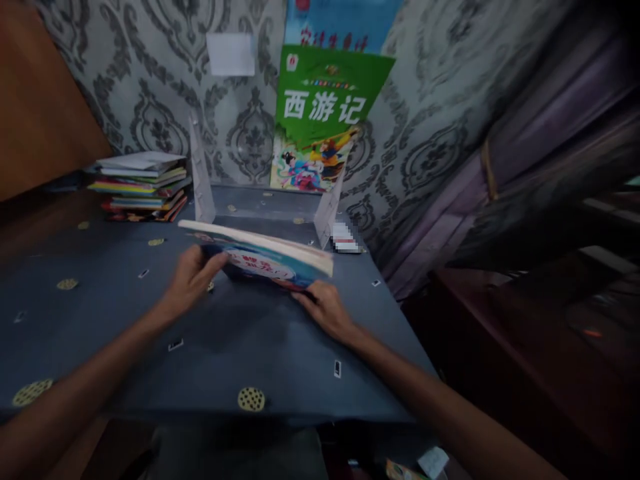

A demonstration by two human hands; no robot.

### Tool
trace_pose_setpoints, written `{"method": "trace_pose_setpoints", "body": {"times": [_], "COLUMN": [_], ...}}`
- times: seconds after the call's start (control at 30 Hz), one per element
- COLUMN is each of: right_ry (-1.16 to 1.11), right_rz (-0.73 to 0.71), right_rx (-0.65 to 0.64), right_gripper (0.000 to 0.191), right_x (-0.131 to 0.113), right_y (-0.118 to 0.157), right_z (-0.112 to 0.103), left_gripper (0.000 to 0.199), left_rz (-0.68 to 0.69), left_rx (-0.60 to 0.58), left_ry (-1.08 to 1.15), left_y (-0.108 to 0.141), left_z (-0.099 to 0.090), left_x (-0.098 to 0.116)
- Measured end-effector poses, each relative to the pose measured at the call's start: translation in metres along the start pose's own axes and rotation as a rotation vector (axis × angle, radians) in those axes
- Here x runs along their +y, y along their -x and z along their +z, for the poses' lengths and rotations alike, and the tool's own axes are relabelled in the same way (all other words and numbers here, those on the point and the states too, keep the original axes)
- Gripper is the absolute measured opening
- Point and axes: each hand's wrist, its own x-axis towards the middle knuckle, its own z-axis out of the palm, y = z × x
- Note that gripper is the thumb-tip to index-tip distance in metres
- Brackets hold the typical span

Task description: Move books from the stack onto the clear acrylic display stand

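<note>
Between my two hands I hold a thin stack of books [260, 263], its blue cover with red lettering facing me and its pale page edges on top. My left hand [193, 277] grips the left end, thumb across the cover. At the lower right corner my right hand [327, 307] is closed on it, the fingers partly hidden. Just beyond the books stands a clear bookend rack, with a left side panel [201, 177] and a right side panel [330, 207]. The books are tilted and held above the blue tablecloth [215, 360].
A pile of books [143, 190] lies at the back left. A green book cover [325, 120] and a blue one [340, 27] show upright against the patterned wall. A small white box [346, 239] sits right of the rack. Purple curtain [460, 200] hangs on the right.
</note>
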Motion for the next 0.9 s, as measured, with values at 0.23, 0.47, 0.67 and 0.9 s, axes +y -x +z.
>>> {"method": "trace_pose_setpoints", "body": {"times": [0.23, 0.47, 0.67, 0.9], "right_ry": [-0.259, -1.007, -1.349, -1.466], "right_rz": [0.182, 0.575, 0.820, 0.926], "right_rx": [0.066, -0.040, 0.039, 0.035], "right_gripper": [0.035, 0.058, 0.054, 0.042], "right_x": [-0.021, -0.070, -0.097, -0.099], "right_y": [0.011, 0.049, 0.055, 0.043], "right_z": [-0.006, 0.022, 0.036, 0.037], "left_gripper": [0.063, 0.065, 0.058, 0.037], "left_rz": [-0.043, -0.222, -0.215, 0.524], "left_rx": [-0.130, -0.339, -0.443, -0.501], "left_ry": [0.272, 0.350, -0.027, -0.398], "left_y": [-0.009, 0.007, 0.003, 0.044], "left_z": [0.026, 0.017, 0.015, 0.015], "left_x": [-0.014, -0.012, -0.030, 0.002]}}
